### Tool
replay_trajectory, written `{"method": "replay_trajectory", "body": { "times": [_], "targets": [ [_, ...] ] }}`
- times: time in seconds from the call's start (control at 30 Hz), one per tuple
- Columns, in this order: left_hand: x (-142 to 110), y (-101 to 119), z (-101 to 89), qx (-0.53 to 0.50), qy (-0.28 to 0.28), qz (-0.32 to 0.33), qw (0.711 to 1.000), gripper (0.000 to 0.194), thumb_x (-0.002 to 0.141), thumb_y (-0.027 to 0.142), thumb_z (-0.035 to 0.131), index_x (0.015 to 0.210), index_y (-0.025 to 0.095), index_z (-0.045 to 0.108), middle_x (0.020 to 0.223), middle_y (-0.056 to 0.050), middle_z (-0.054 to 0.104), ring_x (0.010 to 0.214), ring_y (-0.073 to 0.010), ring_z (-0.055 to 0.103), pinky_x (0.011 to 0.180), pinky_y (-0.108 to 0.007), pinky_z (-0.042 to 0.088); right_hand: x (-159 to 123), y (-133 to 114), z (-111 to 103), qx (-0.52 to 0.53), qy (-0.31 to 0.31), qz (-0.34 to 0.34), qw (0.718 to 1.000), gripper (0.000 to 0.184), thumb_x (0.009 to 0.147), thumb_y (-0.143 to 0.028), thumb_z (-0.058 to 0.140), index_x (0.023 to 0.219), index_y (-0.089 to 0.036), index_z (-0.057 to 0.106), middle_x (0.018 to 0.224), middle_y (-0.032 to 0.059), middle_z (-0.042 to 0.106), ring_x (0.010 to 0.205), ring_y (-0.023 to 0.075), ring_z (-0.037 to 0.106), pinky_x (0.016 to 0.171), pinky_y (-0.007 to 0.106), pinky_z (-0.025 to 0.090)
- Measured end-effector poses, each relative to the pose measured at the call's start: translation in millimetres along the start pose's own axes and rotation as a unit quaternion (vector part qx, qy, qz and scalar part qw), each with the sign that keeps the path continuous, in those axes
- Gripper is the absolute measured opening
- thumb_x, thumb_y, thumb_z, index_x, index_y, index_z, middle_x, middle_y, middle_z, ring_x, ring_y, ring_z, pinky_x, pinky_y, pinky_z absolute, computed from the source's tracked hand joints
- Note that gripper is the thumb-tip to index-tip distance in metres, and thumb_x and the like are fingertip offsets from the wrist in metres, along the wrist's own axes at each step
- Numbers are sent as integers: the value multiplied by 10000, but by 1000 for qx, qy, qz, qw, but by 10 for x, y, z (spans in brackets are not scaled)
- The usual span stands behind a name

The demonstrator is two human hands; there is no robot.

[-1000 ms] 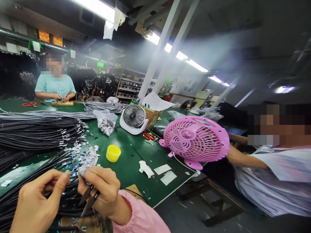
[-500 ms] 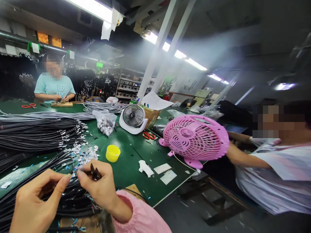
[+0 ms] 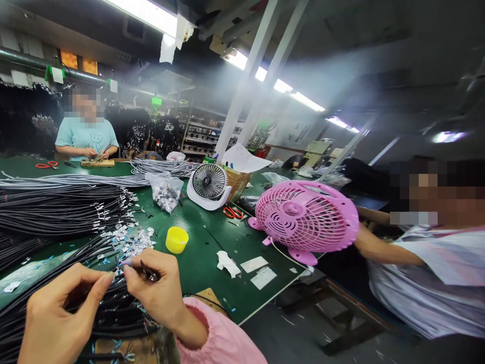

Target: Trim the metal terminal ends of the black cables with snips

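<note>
My left hand (image 3: 70,308) is closed in a pinch, thumb against forefinger, at the end of the black cables; what sits between the fingertips is too small to make out. Close beside it, my right hand (image 3: 155,285) also pinches at the thin wire ends. A dark two-pronged hand tool (image 3: 150,274) is tucked in that right hand, its lower part hidden by the fingers. Under and around both hands lie black cables (image 3: 109,308) with stripped, coloured wire ends. Scraps of silvery foil (image 3: 138,240) are heaped just beyond the fingertips.
A yellow cup (image 3: 177,240), a small white fan (image 3: 207,187), a bag of small parts (image 3: 165,192) and red-handled scissors (image 3: 233,213) are on the green table (image 3: 204,237). A large pink fan (image 3: 306,217) stands right, near a co-worker (image 3: 424,273). Another person (image 3: 87,136) works across the table.
My right hand has shifted very slightly right, and the dark tool in it has turned a little. The left hand stays nearly where it was, still pinching.
</note>
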State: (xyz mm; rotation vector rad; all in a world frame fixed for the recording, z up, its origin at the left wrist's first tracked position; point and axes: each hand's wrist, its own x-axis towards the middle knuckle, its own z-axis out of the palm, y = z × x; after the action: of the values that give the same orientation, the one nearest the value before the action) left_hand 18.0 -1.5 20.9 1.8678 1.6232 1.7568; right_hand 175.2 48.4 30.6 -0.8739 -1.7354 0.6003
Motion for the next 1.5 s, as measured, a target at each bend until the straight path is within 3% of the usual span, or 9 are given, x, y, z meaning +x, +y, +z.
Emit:
{"method": "replay_trajectory", "body": {
  "times": [0.27, 0.43, 0.7, 0.77, 0.9, 1.13, 1.33, 1.5],
  "targets": [
    [12, 0, -4, 3, -4, -11, 1000, 498, 890, 721, 664, 656, 287, 738, 565, 78, 694, 452, -98, 617, 452, -159, 481, -15, 20, -6, 35, 22, 7, 999, 220, 776, -308, 590, 590, -194, 617, 546, -4, 547, 514, 131, 467, 518, 270, 341],
    [27, -17, -29, -17, -38, -15, 999, 494, 892, 713, 670, 645, 291, 743, 565, 77, 681, 447, -96, 616, 424, -151, 458, 20, -1, -47, 31, -13, 40, 999, 323, 826, -325, 568, 543, -210, 465, 572, -13, 493, 572, 134, 434, 562, 287, 331],
    [12, -74, -66, -55, -104, -48, 992, 488, 882, 708, 679, 663, 276, 743, 542, 58, 676, 450, -121, 614, 404, -175, 456, 38, -12, -36, 119, -90, 112, 982, 321, 837, -252, 636, 562, -202, 477, 564, -50, 455, 565, 112, 423, 539, 261, 319],
    [17, -102, -77, -59, -111, -53, 991, 504, 880, 720, 673, 660, 272, 742, 544, 54, 678, 456, -119, 613, 415, -172, 463, 12, 34, -10, 135, -74, 95, 984, 320, 849, -272, 693, 581, -194, 537, 560, -49, 499, 553, 109, 450, 527, 252, 336],
    [-16, -182, -67, -64, -155, -67, 984, 510, 909, 728, 626, 745, 270, 777, 586, 32, 719, 507, -148, 664, 443, -193, 505, -71, 222, 56, 158, -35, 22, 987, 365, 865, -497, 795, 688, -195, 690, 612, -17, 597, 545, 127, 491, 510, 258, 402],
    [-206, -327, 7, 61, -26, -1, 998, 486, 836, 743, 685, 733, 276, 772, 518, 26, 644, 560, -186, 679, 500, -231, 541, -212, 387, 78, 39, 63, -28, 997, 323, 875, -437, 828, 673, -237, 674, 606, 0, 591, 564, 168, 519, 553, 306, 478],
    [-116, -208, -16, 56, -4, 50, 997, 396, 903, 629, 672, 733, 287, 776, 583, 30, 683, 557, -159, 674, 544, -226, 553, -170, 252, 54, 38, 12, -100, 994, 210, 956, -363, 713, 809, -220, 755, 746, 49, 704, 666, 180, 624, 630, 298, 519],
    [84, -73, -100, -27, -61, 83, 994, 360, 908, 592, 728, 696, 303, 767, 602, 51, 688, 504, -119, 633, 503, -184, 526, -59, 177, -15, 101, -57, -35, 993, 327, 1000, -429, 675, 763, -207, 704, 597, -29, 572, 518, 125, 502, 502, 244, 433]
  ]
}}
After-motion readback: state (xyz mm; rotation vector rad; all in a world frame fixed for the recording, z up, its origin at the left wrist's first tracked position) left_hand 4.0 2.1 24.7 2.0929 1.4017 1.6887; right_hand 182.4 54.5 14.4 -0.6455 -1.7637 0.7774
